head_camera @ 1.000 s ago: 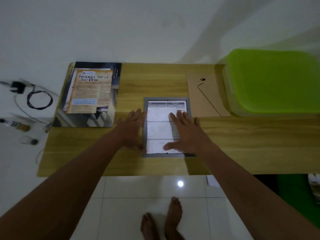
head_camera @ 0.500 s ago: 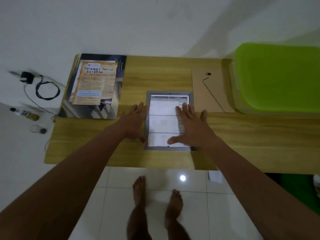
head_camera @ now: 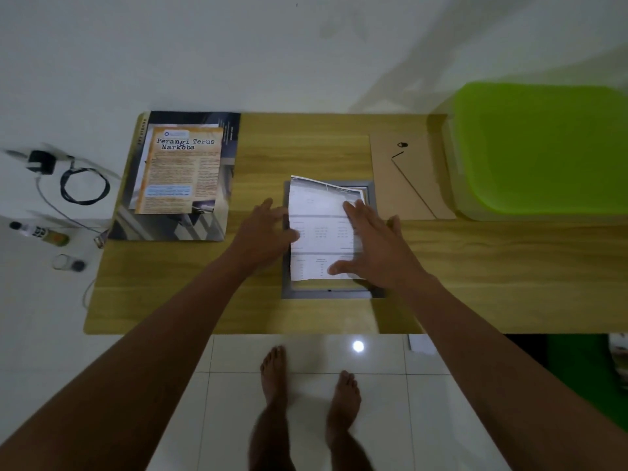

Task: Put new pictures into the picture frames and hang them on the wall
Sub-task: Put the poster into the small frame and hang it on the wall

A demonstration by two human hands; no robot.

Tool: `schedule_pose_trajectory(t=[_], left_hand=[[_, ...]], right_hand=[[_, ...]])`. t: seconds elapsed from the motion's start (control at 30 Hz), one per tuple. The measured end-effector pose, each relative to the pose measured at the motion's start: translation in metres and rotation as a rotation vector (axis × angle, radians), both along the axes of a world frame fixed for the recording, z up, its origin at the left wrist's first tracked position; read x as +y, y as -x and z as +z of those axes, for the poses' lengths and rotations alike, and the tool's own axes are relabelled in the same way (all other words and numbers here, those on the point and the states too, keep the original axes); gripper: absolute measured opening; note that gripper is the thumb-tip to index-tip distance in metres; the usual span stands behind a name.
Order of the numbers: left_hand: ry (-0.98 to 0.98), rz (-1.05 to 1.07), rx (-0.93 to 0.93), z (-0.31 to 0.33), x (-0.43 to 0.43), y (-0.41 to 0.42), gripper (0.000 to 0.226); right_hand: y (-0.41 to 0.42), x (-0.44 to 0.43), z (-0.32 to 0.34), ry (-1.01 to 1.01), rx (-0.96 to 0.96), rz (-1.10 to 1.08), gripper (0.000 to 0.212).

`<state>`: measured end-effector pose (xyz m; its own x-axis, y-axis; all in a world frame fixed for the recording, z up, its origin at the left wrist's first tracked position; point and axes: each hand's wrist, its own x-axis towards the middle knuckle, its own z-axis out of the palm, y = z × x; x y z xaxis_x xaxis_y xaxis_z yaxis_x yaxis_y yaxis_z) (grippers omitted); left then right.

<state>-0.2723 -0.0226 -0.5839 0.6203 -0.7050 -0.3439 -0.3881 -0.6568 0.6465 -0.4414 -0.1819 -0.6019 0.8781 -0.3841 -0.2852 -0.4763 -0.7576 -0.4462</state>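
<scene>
Head view looks down on the grey picture frame point(head_camera: 329, 294), which lies flat on the wooden table point(head_camera: 306, 154) right in front of you, near the front edge. A printed sheet point(head_camera: 317, 212) sits in it slightly askew, its top left corner riding over the frame's rim; its print is set out in rows and columns too small to read.

Your right hand point(head_camera: 377, 248) lies flat on the sheet's right half, fingers straight and spread, thumb stretched toward the lower edge, gripping nothing. Your left hand point(head_camera: 263, 232) rests at the frame's left side, fingers loosely extended, thumb touching the sheet's left edge; you hold nothing in it that I can see.

Just right of the frame lies a brown backing board point(head_camera: 413, 185) with a small dark hanger near its top. Beyond that stands a box with a bright green lid point(head_camera: 543, 147). At the table's left end a leaflet point(head_camera: 185, 171) headed "Perangi Terus Narkoba" lies on a larger dark poster point(head_camera: 170, 227); its smaller text is unreadable.

On the white floor to the left sit a coiled black cable point(head_camera: 85, 185), a charger point(head_camera: 42, 161) and a small bottle point(head_camera: 40, 231) whose label is blurred. Your bare feet point(head_camera: 275, 368) stand on the tiles below.
</scene>
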Motion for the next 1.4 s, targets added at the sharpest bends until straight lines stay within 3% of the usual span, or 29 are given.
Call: schedule_pose_trajectory(t=[0.13, 0.17, 0.33, 0.4, 0.5, 0.53, 0.6, 0.67, 0.73, 0.8, 0.9, 1.07, 1.4], left_hand=[[0.214, 0.107, -0.123, 0.01, -0.001, 0.012, 0.013], [0.243, 0.133, -0.121, 0.015, -0.002, 0.014, 0.016], [0.321, 0.149, -0.013, 0.043, -0.008, 0.026, 0.008], [0.362, 0.144, 0.125, 0.058, -0.012, 0.036, 0.014], [0.369, 0.316, 0.537, 0.085, -0.025, 0.049, 0.03], [0.375, 0.346, 0.58, 0.09, -0.028, 0.053, 0.03], [0.395, 0.322, 0.443, 0.092, -0.03, 0.059, 0.02], [0.412, 0.312, 0.205, 0.086, -0.026, 0.062, 0.019], [0.358, 0.354, 0.073, 0.085, -0.022, 0.064, 0.046], [0.298, 0.395, 0.181, 0.09, -0.023, 0.071, 0.066], [0.318, 0.413, 0.511, 0.091, -0.03, 0.086, 0.057], [0.27, 0.297, 0.407, 0.071, -0.048, 0.113, 0.07], [0.124, -0.02, 0.134, 0.005, -0.113, 0.198, 0.062]], right_hand=[[-0.001, 0.0, 0.007, 0.004, 0.01, 0.001, 0.122], [-0.001, 0.002, 0.011, -0.003, 0.007, -0.012, 0.119], [-0.007, 0.017, 0.045, -0.288, -0.235, -0.215, 0.068], [-0.011, 0.027, 0.071, -0.507, -0.304, -0.315, 0.045], [-0.007, 0.033, 0.101, -0.697, -0.371, -0.385, 0.03], [-0.004, 0.031, 0.106, -0.684, -0.39, -0.402, 0.026], [0.005, 0.026, 0.111, -0.624, -0.431, -0.438, 0.018], [0.016, 0.019, 0.112, -0.62, -0.472, -0.487, 0.027], [0.027, 0.013, 0.117, -0.65, -0.52, -0.541, 0.039], [0.041, 0.008, 0.118, -0.707, -0.583, -0.563, 0.056], [0.063, 0.0, 0.113, -0.689, -0.62, -0.585, 0.067], [0.113, -0.014, 0.083, -0.659, -0.539, -0.665, 0.068], [0.191, -0.067, 0.017, -0.268, -0.249, -0.725, 0.062]])
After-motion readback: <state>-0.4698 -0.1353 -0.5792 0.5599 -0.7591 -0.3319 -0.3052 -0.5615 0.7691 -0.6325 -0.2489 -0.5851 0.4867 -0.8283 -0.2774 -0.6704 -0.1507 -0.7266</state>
